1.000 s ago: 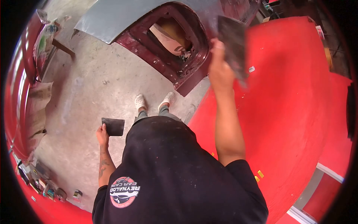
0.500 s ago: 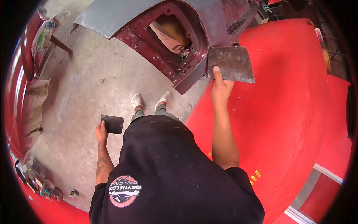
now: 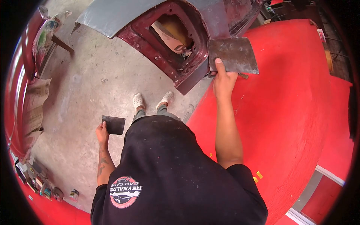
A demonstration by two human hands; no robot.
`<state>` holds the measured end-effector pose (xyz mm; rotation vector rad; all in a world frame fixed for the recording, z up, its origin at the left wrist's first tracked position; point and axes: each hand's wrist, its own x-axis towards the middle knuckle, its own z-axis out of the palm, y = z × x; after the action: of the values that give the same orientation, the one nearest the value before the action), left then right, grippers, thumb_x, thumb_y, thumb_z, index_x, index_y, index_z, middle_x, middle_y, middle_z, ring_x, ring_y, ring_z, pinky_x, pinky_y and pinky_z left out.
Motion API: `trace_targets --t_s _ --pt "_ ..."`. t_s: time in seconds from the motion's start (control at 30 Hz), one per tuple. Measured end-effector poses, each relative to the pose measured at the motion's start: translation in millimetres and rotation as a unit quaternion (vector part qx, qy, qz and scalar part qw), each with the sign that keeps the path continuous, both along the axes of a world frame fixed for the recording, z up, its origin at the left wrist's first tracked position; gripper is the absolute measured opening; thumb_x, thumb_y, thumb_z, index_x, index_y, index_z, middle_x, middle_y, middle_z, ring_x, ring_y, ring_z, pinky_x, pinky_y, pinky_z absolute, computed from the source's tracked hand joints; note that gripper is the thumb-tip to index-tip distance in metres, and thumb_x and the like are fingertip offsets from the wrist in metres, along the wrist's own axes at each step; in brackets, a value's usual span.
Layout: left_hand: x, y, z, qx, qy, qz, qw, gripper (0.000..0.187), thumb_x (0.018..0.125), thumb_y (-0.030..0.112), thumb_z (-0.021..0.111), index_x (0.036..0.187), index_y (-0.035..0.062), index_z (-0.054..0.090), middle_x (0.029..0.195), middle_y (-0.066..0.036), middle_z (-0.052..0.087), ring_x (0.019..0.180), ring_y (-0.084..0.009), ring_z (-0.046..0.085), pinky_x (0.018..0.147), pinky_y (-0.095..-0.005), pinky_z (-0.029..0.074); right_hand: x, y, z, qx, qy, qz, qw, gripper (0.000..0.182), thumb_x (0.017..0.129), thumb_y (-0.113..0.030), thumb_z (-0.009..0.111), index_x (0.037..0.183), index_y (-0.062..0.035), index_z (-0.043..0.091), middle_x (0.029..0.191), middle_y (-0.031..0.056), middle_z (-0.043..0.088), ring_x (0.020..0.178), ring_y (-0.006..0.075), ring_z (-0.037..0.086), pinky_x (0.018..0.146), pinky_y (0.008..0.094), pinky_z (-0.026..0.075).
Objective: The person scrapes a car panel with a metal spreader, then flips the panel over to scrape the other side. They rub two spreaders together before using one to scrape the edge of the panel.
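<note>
My right hand (image 3: 224, 80) grips a worn, brown-grey sheet of sandpaper (image 3: 233, 55) by its near edge, thumb on top and the other fingers hidden under it. The sheet overlaps the lower right corner of a car body panel (image 3: 161, 56) in this view. That panel is maroon around a large opening, with grey on its outer skin (image 3: 112, 17). On the other side, low over the floor, my left hand (image 3: 101, 134) pinches a smaller, darker piece of sandpaper (image 3: 114, 125) at its left edge.
A red wall (image 3: 277, 112) rises close on the right. Concrete floor (image 3: 75, 101) stretches to the left, where masking paper (image 3: 35, 103) hangs by a red car part (image 3: 17, 112). Cans and small items (image 3: 47, 191) stand at the lower left, with one can (image 3: 74, 194) apart from them.
My right hand has moved slightly up and forward with its sandpaper, closer along the panel's corner. My left hand has stayed nearly still.
</note>
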<state>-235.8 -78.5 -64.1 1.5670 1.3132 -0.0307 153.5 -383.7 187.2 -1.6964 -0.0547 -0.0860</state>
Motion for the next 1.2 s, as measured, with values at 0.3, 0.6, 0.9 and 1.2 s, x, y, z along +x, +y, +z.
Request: trace_targets --t_s 0.3,0.6,0.9,1.2 --pt "-12.3 6.3 -15.1 -0.022 0.016 -0.010 1.000 0.038 0.098 0.032 0.052 0.079 0.0008 0.061 0.061 0.000 0.051 0.052 -0.0095 0.048 0.046 -0.0280 0.041 0.3 9.0 2.7 0.013 -0.012 0.000 1.000 0.017 0.089 -0.015 0.066 0.095 0.0005 0.062 0.088 0.0026 0.062 0.070 0.0103 0.054 0.057 0.0260 0.043" --pt "1.2 14.8 -13.5 0.001 0.012 -0.026 1.000 0.039 0.098 0.033 0.053 0.082 -0.0004 0.063 0.064 -0.001 0.054 0.055 -0.0094 0.049 0.048 -0.0285 0.042 4.3 9.5 7.4 -0.029 0.012 -0.007 0.999 0.018 0.088 -0.014 0.067 0.096 0.0008 0.061 0.091 0.0026 0.062 0.074 0.0102 0.055 0.062 0.0253 0.044" --pt "12.6 7.1 5.2 -0.014 0.029 -0.009 0.999 0.039 0.098 0.030 0.053 0.080 -0.0031 0.063 0.063 0.000 0.053 0.056 -0.0094 0.045 0.052 -0.0302 0.040 8.6 1.4 12.2 -0.089 0.064 -0.021 0.994 0.011 0.090 -0.009 0.065 0.086 0.0021 0.066 0.093 0.0038 0.064 0.083 0.0101 0.057 0.073 0.0239 0.046" --pt "14.3 4.1 -5.7 -0.015 0.007 -0.012 1.000 0.039 0.098 0.030 0.053 0.076 -0.0007 0.061 0.059 0.001 0.049 0.052 -0.0078 0.043 0.048 -0.0283 0.036 -7.5 0.3 18.0 -0.096 -0.099 -0.009 0.990 0.016 0.089 -0.011 0.068 0.092 0.0052 0.067 0.090 0.0032 0.068 0.080 0.0095 0.057 0.076 0.0255 0.045"
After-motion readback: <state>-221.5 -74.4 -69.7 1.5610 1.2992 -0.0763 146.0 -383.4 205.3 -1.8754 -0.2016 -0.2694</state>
